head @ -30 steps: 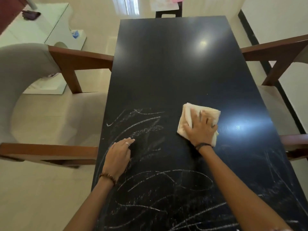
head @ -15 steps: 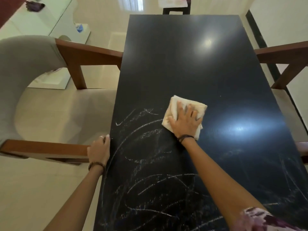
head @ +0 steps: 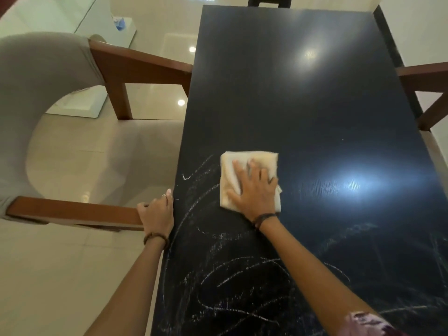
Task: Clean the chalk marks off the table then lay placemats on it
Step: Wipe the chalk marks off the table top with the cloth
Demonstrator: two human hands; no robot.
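- Right hand [head: 254,190]: fingers spread flat, pressing folded cloth [head: 249,163] against table [head: 303,105].
- Left hand [head: 157,212]: fingers curled over table edge, just beside chair armrest [head: 72,212].
- Chalk marks [head: 230,275]: between both hands and nearer the person.

one dark counter [head: 278,93]. one folded cloth [head: 249,161] on it. two hands: a left hand [head: 157,212] and a right hand [head: 254,190]. two wrist bands, one on each wrist. three chairs: one at the left [head: 135,66], one at the right [head: 424,76], one at the far end [head: 269,1].
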